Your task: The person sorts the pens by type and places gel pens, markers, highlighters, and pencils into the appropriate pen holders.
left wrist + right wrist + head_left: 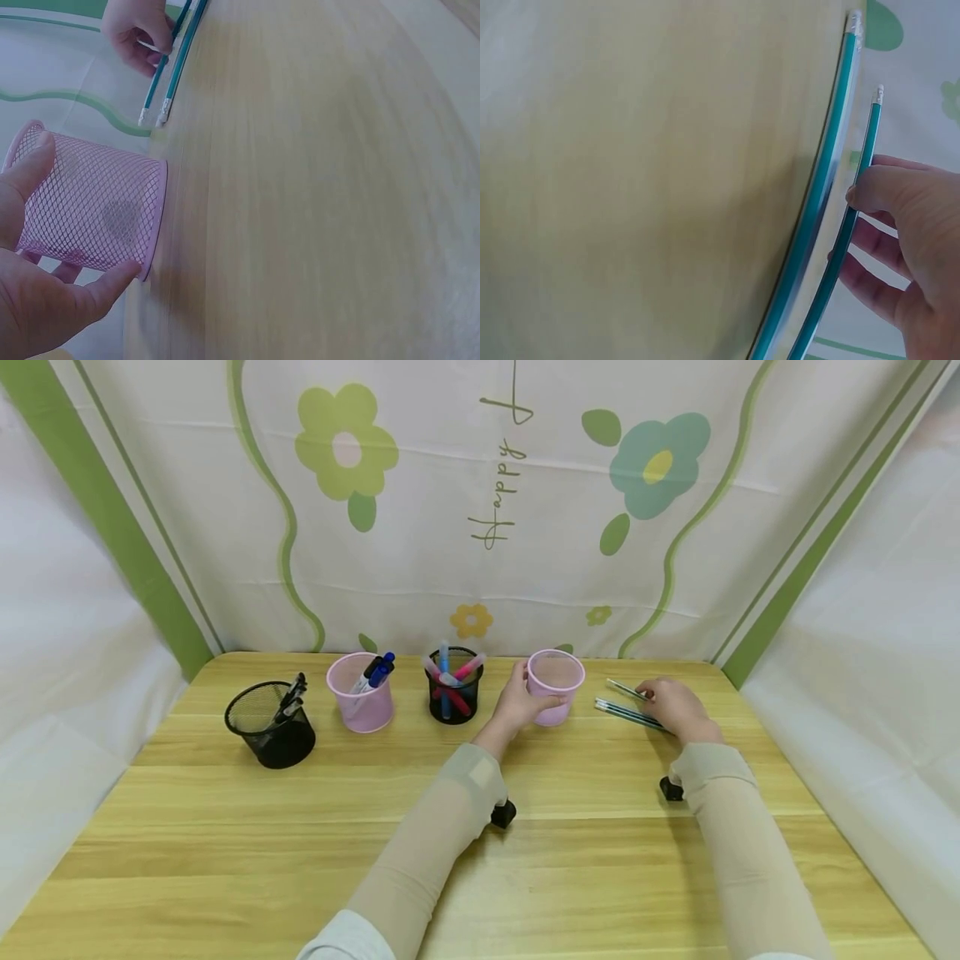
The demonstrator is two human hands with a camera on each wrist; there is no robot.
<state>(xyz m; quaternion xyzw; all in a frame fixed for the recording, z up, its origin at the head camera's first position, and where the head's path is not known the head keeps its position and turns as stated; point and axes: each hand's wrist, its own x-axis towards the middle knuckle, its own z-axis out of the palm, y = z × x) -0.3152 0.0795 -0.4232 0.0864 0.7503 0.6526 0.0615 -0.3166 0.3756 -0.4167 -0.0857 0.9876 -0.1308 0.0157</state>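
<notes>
A pink mesh pen cup (553,689) stands upright on the table, with no pens visible inside. My left hand (519,702) grips it from the left side, thumb and fingers around its wall, as the left wrist view (90,199) also shows. To the right, my right hand (677,706) pinches a green pencil (862,161) between thumb and fingers. The pencil has a white eraser end and is lifted slightly off the table. Beside it, more green pencils (626,712) lie together on the wood.
Left of the pink cup stand a black mesh cup (452,714) of pink and blue markers, another pink cup (367,714) with blue and black markers, and a black cup (281,747) with black pens. A white patterned curtain (450,585) hangs behind the wooden table (585,877).
</notes>
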